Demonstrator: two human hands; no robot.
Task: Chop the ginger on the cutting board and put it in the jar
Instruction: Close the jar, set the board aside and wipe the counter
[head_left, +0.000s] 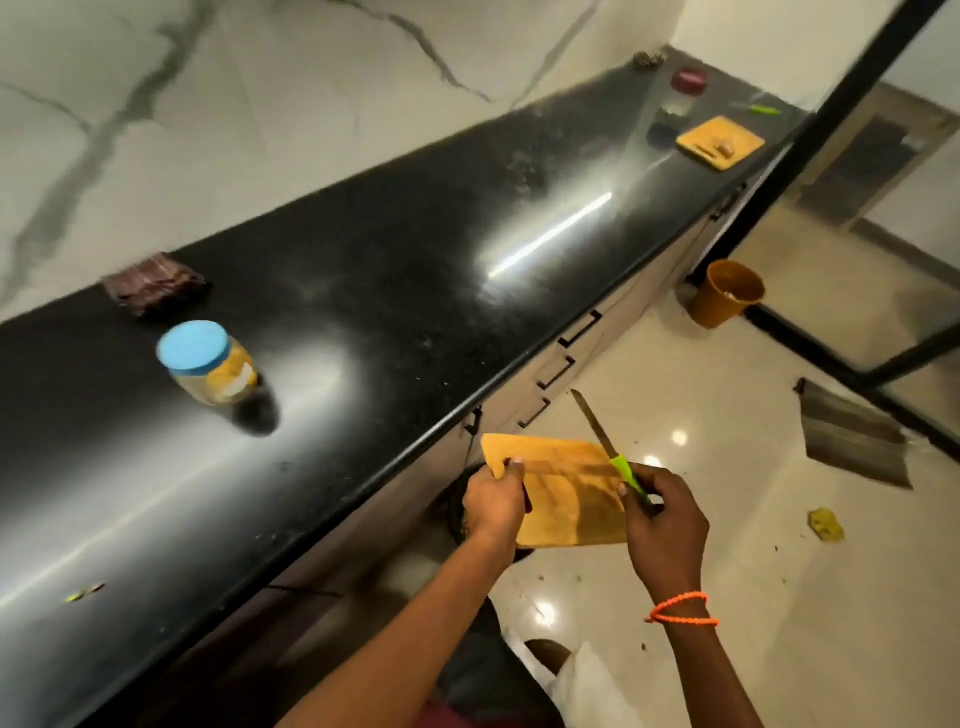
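Cloth (156, 284): dark reddish, folded, at the far left of the black counter (395, 270), against the marble wall.
Jar (210, 364): clear, with a blue lid on, standing on the counter just in front of the cloth; something yellowish shows inside, too blurred for me to name.
My left hand (493, 501): fingers curled round the left edge of the cutting board (566, 488), thumb on its top face.
Cutting board: wooden, held off the counter's edge, above the floor; tilted; I see no ginger lying on its face.
Knife (610, 449): green handle, blade pointing up and away, lying across the board's right end.
My right hand (665, 519): fingers curled round the knife handle, an orange cord band at the wrist.
Bucket (727, 293): orange-brown, on the pale floor beside the cabinet drawers.
Second board (719, 141): wooden, at the far right end of the counter, well apart from my hands, with a small pale lump (726, 148) on it that could be ginger; I cannot tell.
Second knife (761, 109): green, just beyond that board.
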